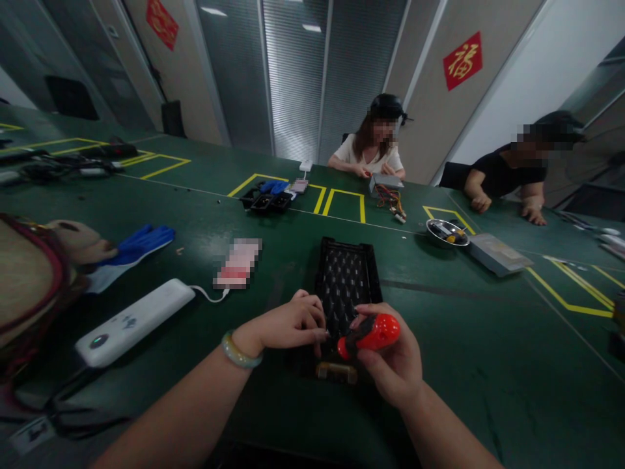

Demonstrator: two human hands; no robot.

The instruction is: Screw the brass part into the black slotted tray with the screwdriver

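Observation:
A black plastic panel [347,270] with a raised rim and a diamond-patterned middle lies on the green table in front of me. My right hand [390,358] grips a screwdriver [385,330] by its bulbous red and black handle, above the panel's near right part. The shaft is hidden from view. Over the near left edge of the panel is my left hand [295,322], fingers curled and thumb against the fingertips. Whatever it pinches is too small to make out. A brownish cylindrical piece [336,372] shows at the panel's near end.
To the left lie a white power bank [137,322], a phone [239,262] cabled to it, and a blue glove [141,244]. Across the table are black parts [266,198], a metal bowl [446,233] and a grey metal box [500,254]. Two people sit opposite, one at a wired box [385,184].

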